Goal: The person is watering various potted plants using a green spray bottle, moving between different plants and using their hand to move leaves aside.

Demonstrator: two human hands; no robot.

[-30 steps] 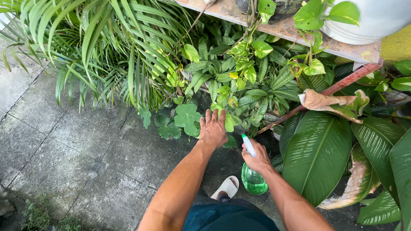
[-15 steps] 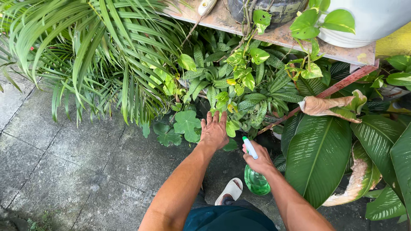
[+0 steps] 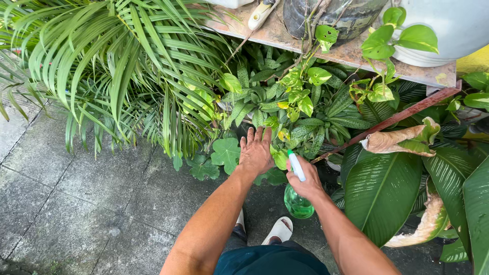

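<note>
My right hand grips a green spray bottle with a white nozzle that points up toward the plants. My left hand is spread flat, fingers apart, over small green and yellow leaves of a trailing plant, and touches them. Both forearms reach forward from the bottom of the view. A white sandal on my foot shows below the bottle.
A palm with long fronds fills the upper left. Broad dark leaves and a dried brown leaf stand at the right. A worn shelf holds pots above. Grey paving lies at the lower left.
My left hand has moved up and forward into the small leaves. The view has shifted closer to the plants. The right hand still holds the bottle.
</note>
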